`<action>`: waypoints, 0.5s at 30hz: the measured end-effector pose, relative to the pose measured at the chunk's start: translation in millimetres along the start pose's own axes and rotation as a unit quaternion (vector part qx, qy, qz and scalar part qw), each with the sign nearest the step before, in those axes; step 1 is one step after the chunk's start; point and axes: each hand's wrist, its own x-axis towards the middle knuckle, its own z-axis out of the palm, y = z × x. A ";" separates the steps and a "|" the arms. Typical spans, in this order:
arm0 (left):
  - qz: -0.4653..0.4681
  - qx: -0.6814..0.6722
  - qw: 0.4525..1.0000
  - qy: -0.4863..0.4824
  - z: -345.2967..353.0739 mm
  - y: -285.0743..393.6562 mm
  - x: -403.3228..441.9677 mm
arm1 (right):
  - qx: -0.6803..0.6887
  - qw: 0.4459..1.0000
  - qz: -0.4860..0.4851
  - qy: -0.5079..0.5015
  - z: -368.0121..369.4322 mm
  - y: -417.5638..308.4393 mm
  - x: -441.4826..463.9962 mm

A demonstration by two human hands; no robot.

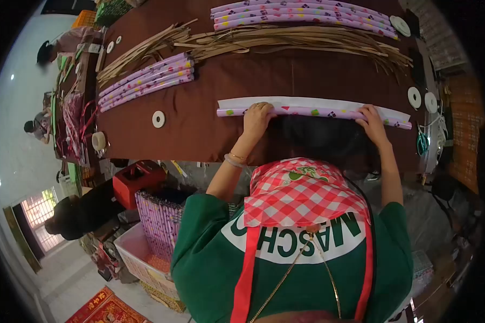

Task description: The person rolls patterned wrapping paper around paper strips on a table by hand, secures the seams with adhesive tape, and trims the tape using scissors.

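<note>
Along the front part of the brown-covered table [199, 129] lies a purple patterned paper roll [318, 112], with a white strip of its sheet showing along the far side. My left hand [257, 119] rests on the roll near its left end, fingers curled over it. Near the right end my right hand [373, 124] has its fingers bent over the same roll. Beyond the hands lie long dried brown strips [285, 39]. Purple patterned rolls [307, 15] are stacked at the far edge, and more purple rolls [145, 82] lie at the left.
White tape rolls [158, 119] [414, 98] lie on both sides. Teal scissors [422, 142] are at the right edge. Left of the table are a red container [137, 183] and a bin [145, 264] of patterned rolls. Two other people [64, 43] [37, 126] are at the far left.
</note>
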 end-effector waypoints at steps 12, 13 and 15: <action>-0.019 0.042 0.999 0.000 8.7 -2.0 -8.7 | -0.054 0.998 -0.015 0.033 11.7 10.7 -5.7; -0.006 0.048 0.999 0.011 14.0 -7.2 -11.6 | -0.046 0.998 -0.014 0.037 11.4 11.2 -6.9; 0.001 0.038 0.999 0.002 12.2 -5.8 -11.0 | -0.004 0.997 -0.002 0.083 9.9 7.9 -10.9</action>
